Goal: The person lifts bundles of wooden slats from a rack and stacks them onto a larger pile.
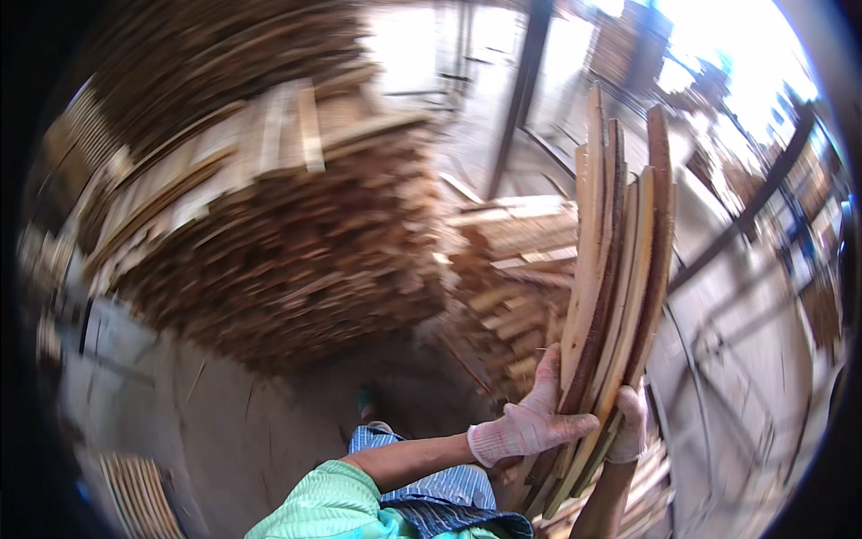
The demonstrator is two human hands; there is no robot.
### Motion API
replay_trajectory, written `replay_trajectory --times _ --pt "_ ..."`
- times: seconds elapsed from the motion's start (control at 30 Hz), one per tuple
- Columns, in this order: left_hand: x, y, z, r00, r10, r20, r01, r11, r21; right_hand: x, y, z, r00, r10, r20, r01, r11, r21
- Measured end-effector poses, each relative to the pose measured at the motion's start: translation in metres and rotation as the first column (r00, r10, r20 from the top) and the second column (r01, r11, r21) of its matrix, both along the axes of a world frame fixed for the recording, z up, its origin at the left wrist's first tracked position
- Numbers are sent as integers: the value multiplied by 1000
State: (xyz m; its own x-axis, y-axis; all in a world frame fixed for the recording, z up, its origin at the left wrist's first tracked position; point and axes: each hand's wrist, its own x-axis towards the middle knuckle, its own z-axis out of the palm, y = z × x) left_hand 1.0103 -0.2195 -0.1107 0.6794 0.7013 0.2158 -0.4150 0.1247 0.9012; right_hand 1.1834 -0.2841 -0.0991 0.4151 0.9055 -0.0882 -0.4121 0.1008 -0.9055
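Wood boards [588, 269], three o'clock in my view; left hand [536, 420], right hand [631, 422] clasp opposite sides, probably keeping them together.

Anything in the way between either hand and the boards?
Nothing visible beyond the gloves. The left hand holds the boards at their left side, the right hand at their right. Contact behind the boards is hidden.
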Motion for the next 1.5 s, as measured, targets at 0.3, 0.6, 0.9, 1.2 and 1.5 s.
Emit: replay_trajectory --times 0.3,0.6,0.9,1.2,1.5 --pt "-241 67 129 837 531 131 -533 846 -24 -188 222 96 786 551 280 -551 830 -88" --pt "-537 210 220 528 815 -238 -820 563 106 -520 358 231 441 877 193 -892 452 -18" --pt "-699 300 267 -193 489 -851 -498 698 515 -669 456 237 357 758 546 -831 525 -186" --pt "-686 303 249 -503 377 -778 -321 754 573 -494 432 229 144 652 744 -681 611 -404" --pt "-673 339 244 -446 344 -826 -376 765 522 -333 625 92 -599 56 799 -201 955 -217"
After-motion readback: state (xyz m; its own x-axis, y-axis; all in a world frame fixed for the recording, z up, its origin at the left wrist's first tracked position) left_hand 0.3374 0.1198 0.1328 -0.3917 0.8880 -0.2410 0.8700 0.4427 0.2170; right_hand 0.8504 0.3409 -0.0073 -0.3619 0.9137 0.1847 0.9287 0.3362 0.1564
